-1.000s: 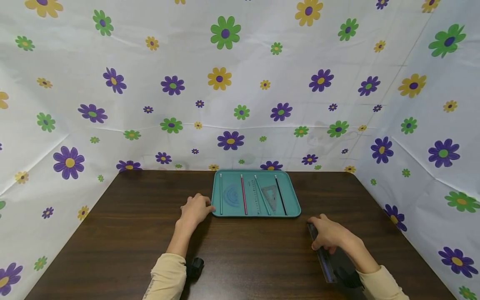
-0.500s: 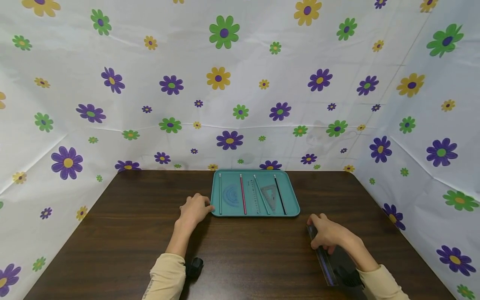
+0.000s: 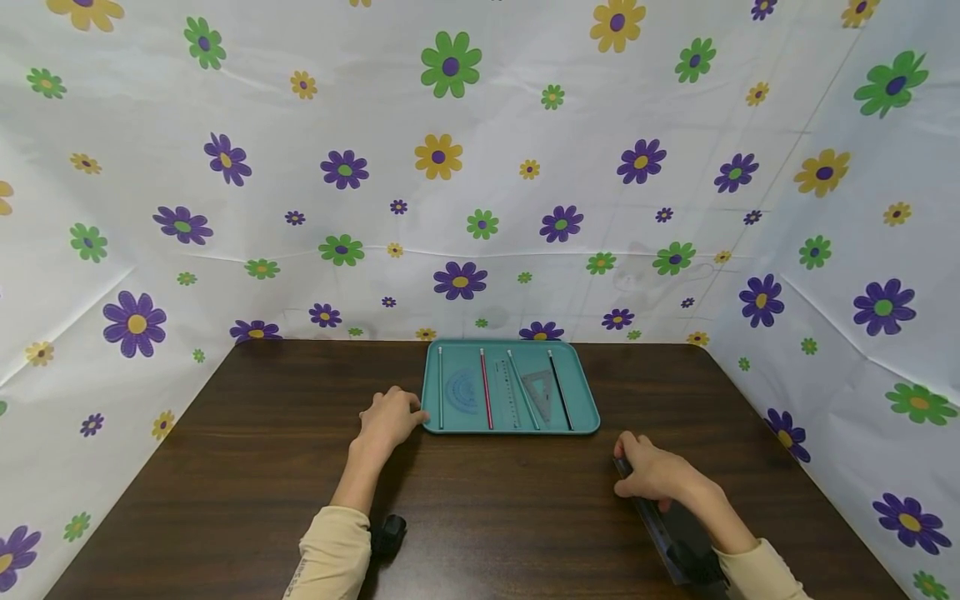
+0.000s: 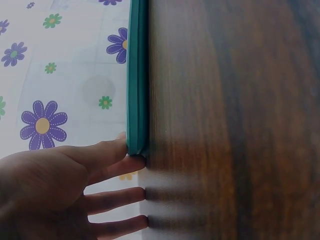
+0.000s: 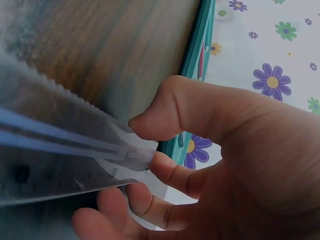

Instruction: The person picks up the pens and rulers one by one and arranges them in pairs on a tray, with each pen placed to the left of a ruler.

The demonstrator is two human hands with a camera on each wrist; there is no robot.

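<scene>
My left hand [image 3: 389, 419] is at the near left corner of a teal tray [image 3: 457, 432]. In the left wrist view, its thumb and index finger pinch the corner of the tray's rim, and the other fingertips touch the table. To the right of the tray, my right hand [image 3: 655, 471] holds a clear plastic zip pouch [image 3: 663, 533]. The right wrist view shows the pouch's toothed edge and bluish zip strips, with thumb and fingers at its far end. Inside the tray lie a blue protractor [image 3: 462, 392], a clear ruler [image 3: 507, 393], and a set square [image 3: 538, 393].
The tray also holds a red pencil [image 3: 487, 388], a black pencil [image 3: 561, 390] and two teal pencils, one of them at the left [image 3: 441, 388]. It stands at the back of a dark wooden table [image 3: 510, 517]. A flower-patterned sheet [image 3: 480, 183] rises behind and beside the table.
My right hand has drawn slightly back toward me, and the pouch's near end has shifted nearer and rightward. The left hand and the tray stay in place.
</scene>
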